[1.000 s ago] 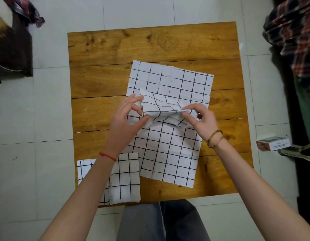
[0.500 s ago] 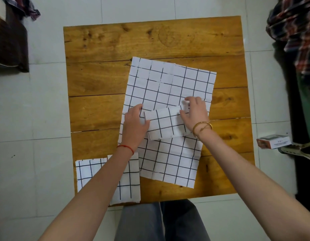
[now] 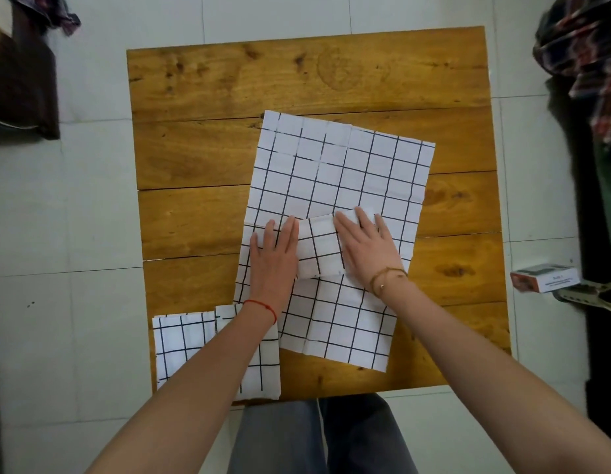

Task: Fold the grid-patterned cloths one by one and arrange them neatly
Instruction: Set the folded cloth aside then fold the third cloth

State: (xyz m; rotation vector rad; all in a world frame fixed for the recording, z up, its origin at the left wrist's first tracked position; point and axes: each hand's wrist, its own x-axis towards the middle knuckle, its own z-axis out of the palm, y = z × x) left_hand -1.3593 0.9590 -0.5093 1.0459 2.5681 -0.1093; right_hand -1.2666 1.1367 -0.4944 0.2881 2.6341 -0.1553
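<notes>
A small folded cloth (image 3: 319, 248), white with thin black grid lines, lies as a compact, slightly puffy rectangle on top of larger cloths (image 3: 335, 186) of the same pattern, which are spread flat with faint crease lines across the middle of the table (image 3: 229, 83). The table is square, built of broad planks of warm, knotty wood with dark seams between them. At its near left corner sit two more folded cloths (image 3: 184, 340), squared off and side by side, partly hidden under the left forearm. The left hand (image 3: 275, 256) lies palm down with fingers straight and close together, pressing the left edge of the small folded cloth; a thin red string circles the wrist. The right hand (image 3: 367, 248) is likewise flat and open, fingers slightly spread and angled up to the left, pressing the right side of the same cloth; a thin gold bracelet sits at the wrist. Neither hand grips anything. Both forearms reach in bare from the near edge. On the pale tiled floor to the right lies a small box (image 3: 543, 277).
</notes>
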